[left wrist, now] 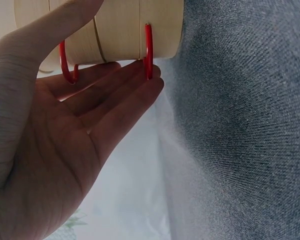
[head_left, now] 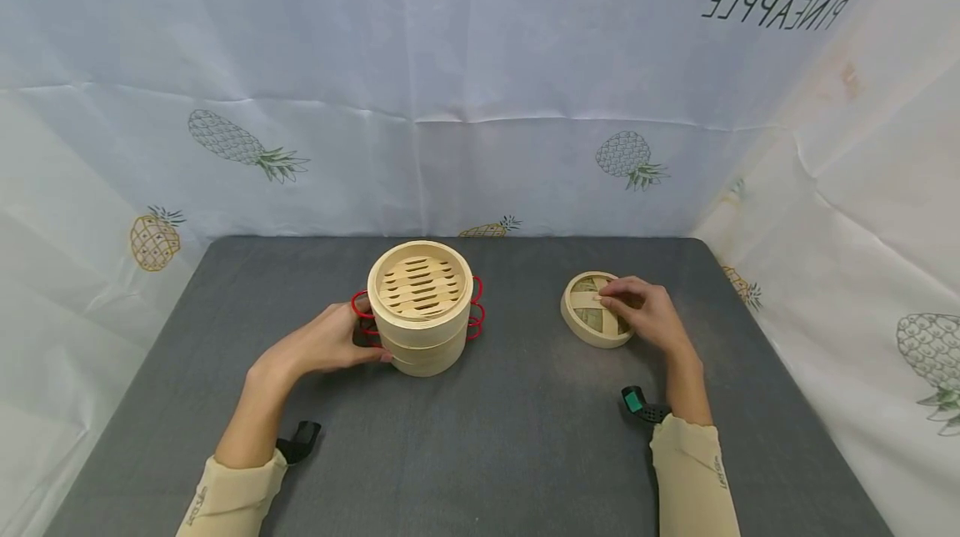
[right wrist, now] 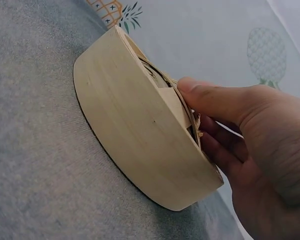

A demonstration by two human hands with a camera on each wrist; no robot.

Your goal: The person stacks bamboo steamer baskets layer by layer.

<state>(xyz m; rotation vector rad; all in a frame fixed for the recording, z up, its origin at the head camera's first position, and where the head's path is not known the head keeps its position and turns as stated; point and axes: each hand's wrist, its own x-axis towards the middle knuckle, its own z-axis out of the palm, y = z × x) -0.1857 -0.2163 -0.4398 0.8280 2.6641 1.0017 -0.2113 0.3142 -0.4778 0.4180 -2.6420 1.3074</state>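
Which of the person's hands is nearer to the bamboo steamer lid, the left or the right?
Right. The right hand touches the top of the bamboo steamer lid; the left hand is well to its left, holding the side of the stacked bamboo steamer baskets.

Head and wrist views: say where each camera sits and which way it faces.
Head: worn on the head, facing forward and down at the steamer stack and lid; left hand, right hand and sleeves show.
Left wrist: on that wrist, facing the steamer stack's side and red loops; left hand shows.
Right wrist: on that wrist, facing the lid's side; right hand shows.
Head and left wrist share the steamer stack and left hand; head and right wrist, lid and right hand.
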